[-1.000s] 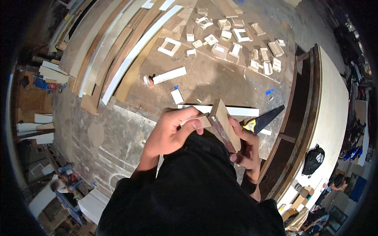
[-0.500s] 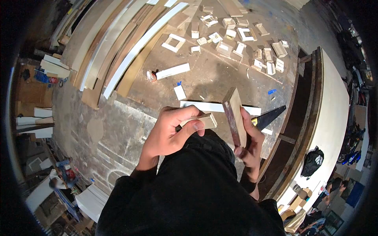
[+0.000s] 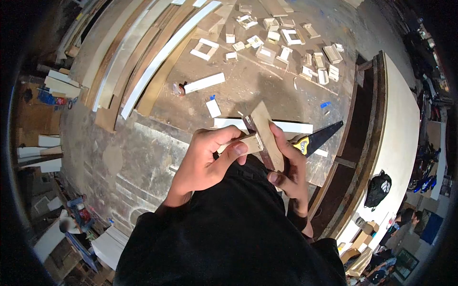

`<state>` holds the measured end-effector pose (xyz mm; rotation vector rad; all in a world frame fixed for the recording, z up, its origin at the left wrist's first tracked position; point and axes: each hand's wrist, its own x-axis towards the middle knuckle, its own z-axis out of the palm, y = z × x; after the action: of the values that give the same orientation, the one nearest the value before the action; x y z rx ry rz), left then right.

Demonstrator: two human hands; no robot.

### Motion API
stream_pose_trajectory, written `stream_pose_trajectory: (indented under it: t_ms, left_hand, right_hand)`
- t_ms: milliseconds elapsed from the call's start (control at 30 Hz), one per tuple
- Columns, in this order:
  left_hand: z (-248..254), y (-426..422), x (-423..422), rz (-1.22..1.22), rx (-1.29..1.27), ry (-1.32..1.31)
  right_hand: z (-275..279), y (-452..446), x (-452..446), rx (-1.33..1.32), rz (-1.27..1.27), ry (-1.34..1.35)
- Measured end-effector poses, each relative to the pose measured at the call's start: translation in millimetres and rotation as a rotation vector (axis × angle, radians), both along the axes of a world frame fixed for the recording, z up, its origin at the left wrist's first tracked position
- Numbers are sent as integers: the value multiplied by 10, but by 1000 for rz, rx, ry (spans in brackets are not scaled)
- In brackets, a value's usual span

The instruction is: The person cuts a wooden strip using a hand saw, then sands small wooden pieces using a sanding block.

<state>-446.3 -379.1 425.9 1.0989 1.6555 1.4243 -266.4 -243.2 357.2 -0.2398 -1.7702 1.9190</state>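
Observation:
My left hand (image 3: 202, 159) is closed around a small pale wood block (image 3: 253, 143), with the thumb pressed on its face. My right hand (image 3: 292, 169) grips a longer wood piece (image 3: 268, 135) by its right side, fingers and thumb wrapped on it. The wood piece is tilted, and its narrow dark edge faces the small block. The block's end meets or nearly meets that edge; I cannot tell whether they touch. Just right of my right hand lies a handsaw (image 3: 323, 139) with a yellow-and-black handle. A white strip (image 3: 298, 127) lies behind both hands.
Long boards (image 3: 138, 62) lie side by side at the upper left. Several small wooden frames and boxes (image 3: 267, 55) are scattered at the far side. A white-topped bench (image 3: 398, 119) with a black bag (image 3: 379, 190) borders the right. A white board (image 3: 205, 83) lies mid-floor.
My right hand has moved left and turned the longer wood piece, bringing it against or close to the small block. My left hand has stayed almost still.

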Motion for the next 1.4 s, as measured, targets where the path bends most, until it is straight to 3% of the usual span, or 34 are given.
stream_pose_trajectory:
  t_ms: [200, 333, 467, 533, 633, 733, 800, 867, 933, 1033, 1167, 1267, 1300, 1400]
  left_hand:
    - [-8, -45, -17, 29, 30, -8]
    - [-74, 1, 38, -39, -39, 43]
    - [-103, 39, -34, 158, -42, -137]
    - [-62, 40, -64, 141, -70, -61]
    - [-54, 35, 60, -84, -109, 107]
    - [-21, 56, -61, 137, -80, -25]
    - [49, 36, -35, 156, -142, -46]
    - [18, 22, 68, -33, -237, 119]
    - [-107, 67, 218, 43, -59, 84]
    - [-24, 67, 193, -11, -90, 22]
    - [31, 7, 168, -46, -162, 30]
    - [6, 30, 159, -21, -177, 69]
    - [-18, 31, 159, 13, -159, 97]
    - [-42, -10, 144, -28, -188, 130]
  right_hand:
    - [-32, -159, 15, -346, -39, -41]
    - [133, -143, -55, -229, -32, -92]
    - [54, -73, -26, -106, 23, -51]
    - [-38, -157, 89, -253, 25, -79]
    - [80, -110, 11, -359, -19, -199]
    - [55, -95, 34, -413, 100, -185]
    - [7, -150, 92, -649, 140, -172]
    - [-62, -153, 100, -741, 145, -113]
    - [-9, -195, 107, -849, 114, -81]
    - [49, -203, 114, -899, 110, -40]
    - [12, -196, 150, -863, 131, 2]
    - [-24, -109, 229, -678, 190, -85]
    - [6, -163, 210, -450, 45, -164]
    - [5, -130, 229, -202, -47, -240]
